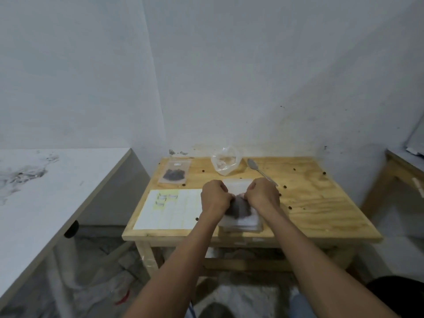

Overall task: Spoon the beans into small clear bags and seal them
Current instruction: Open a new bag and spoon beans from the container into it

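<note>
A small clear bag (238,211) with dark beans in its lower part lies on a stack of empty clear bags (241,227) at the middle of the wooden table (321,214). My left hand (214,198) and my right hand (263,195) both pinch the bag's top edge, fingers curled, knuckles close together. A filled bag of beans (174,173) lies flat at the table's back left. A metal spoon (260,171) lies at the back, right of a crumpled clear plastic bag (226,162).
A sheet of labels (169,210) lies at the table's front left. Loose beans (284,186) are scattered over the wood. A white counter (46,191) stands to the left, and another table's edge (399,161) shows at far right. A wall is close behind.
</note>
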{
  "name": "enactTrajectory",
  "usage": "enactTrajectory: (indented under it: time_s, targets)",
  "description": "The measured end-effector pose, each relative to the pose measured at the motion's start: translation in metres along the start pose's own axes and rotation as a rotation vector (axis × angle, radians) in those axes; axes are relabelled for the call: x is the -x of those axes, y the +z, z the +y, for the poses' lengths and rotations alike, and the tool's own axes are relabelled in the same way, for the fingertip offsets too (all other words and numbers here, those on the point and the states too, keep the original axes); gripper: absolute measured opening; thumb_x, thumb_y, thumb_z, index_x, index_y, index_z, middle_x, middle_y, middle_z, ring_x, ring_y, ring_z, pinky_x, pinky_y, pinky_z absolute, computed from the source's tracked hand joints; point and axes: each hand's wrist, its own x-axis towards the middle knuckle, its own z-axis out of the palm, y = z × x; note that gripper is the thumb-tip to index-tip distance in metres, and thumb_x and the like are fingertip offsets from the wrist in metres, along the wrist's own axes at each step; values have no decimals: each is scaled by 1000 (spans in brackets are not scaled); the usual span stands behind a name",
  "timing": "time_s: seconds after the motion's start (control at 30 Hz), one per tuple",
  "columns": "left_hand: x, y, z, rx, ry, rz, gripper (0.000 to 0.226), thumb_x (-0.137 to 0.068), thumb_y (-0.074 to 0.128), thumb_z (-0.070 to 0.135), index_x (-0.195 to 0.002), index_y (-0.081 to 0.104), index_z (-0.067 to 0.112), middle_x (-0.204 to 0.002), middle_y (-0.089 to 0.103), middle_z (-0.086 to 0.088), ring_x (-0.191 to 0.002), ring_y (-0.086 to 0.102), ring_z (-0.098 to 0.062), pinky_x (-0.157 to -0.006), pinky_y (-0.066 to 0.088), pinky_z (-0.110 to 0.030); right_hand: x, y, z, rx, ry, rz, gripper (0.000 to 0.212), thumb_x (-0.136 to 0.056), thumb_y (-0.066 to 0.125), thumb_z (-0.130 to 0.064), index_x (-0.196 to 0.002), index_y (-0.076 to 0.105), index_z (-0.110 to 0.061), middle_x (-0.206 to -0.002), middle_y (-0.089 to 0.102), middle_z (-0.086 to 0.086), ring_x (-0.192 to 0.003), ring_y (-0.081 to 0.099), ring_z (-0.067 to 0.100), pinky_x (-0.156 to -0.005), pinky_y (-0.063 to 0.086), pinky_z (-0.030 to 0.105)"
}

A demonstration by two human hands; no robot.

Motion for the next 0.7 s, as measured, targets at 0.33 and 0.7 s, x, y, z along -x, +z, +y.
enactTrajectory:
  time_s: [0.33, 0.7]
  targets:
    - [-22, -73, 10, 839, 5, -54, 19, -88, 67, -7, -94, 72, 10, -83, 71, -10, -74, 65, -19, -59, 52, -27, -6, -24, -49, -802, -255, -139, 18, -87, 75, -4, -97, 74, -18, -98, 71, 4, -81, 66, 14, -65, 52, 27]
    - [-80, -152, -119, 193, -174, 150, 24, -86, 76, 6, -108, 66, 5, -103, 72, -20, -71, 65, -23, -58, 51, -27, -13, 25, -127, -929, -377, -199, 31, -89, 67, -1, -104, 78, -26, -113, 70, -9, -112, 64, 12, -89, 59, 38]
